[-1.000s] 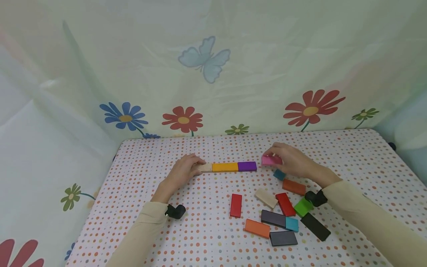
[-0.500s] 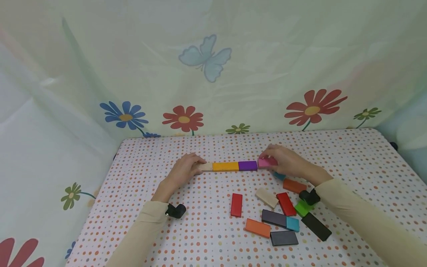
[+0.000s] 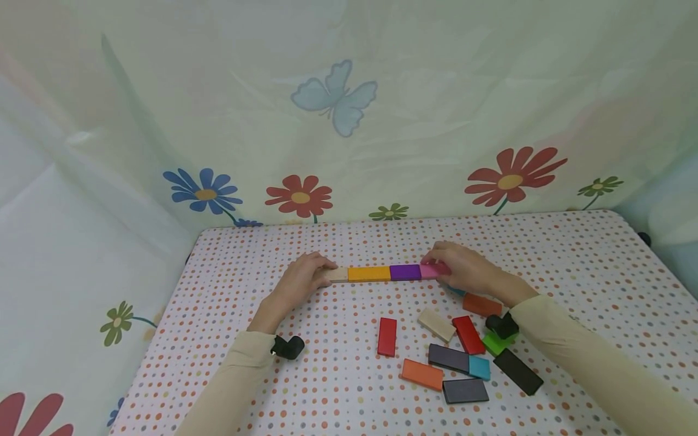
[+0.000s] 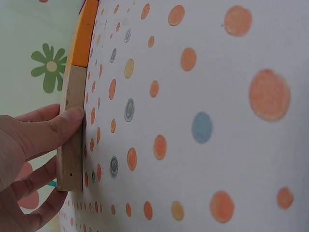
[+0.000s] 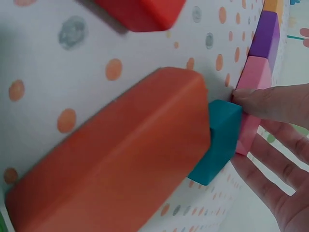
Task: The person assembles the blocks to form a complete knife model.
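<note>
A row of blocks lies end to end on the dotted table: a plain wooden block (image 3: 336, 275), a yellow-orange block (image 3: 369, 274), a purple block (image 3: 405, 272) and a pink block (image 3: 431, 270). My left hand (image 3: 298, 281) grips the wooden block at the row's left end, its thumb on the near side in the left wrist view. At the right end my right hand (image 3: 468, 268) pinches the pink block, which meets the purple one. Close beside the right hand lie a teal block (image 5: 219, 140) and an orange-brown block (image 3: 482, 304).
Nearer on the table lie a red block (image 3: 387, 336), another wooden block (image 3: 437, 325), a second red block (image 3: 468, 335), an orange block (image 3: 422, 374), and several grey, black, green and blue ones. A flowered cloth (image 3: 409, 121) hangs behind the table.
My right hand has slid the pink block leftward until it meets the purple block. The left hand stays on the wooden block.
</note>
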Action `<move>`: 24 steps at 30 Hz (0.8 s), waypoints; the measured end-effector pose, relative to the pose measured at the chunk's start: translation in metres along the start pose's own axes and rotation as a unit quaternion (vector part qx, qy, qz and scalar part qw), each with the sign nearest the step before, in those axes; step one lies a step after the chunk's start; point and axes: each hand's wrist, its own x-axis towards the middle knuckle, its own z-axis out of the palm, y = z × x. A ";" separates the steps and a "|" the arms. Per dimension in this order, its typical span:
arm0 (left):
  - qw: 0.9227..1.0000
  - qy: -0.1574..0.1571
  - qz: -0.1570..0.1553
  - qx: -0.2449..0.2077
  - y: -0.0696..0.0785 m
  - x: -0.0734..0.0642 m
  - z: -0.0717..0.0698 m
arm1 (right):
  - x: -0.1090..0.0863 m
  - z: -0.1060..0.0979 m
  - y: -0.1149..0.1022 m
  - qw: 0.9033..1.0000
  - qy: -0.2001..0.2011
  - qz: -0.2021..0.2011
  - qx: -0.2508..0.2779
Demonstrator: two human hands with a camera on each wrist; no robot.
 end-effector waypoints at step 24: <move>1.000 0.001 0.003 0.000 -0.001 -0.001 0.001 | -0.009 0.003 0.009 0.999 -0.004 0.021 0.050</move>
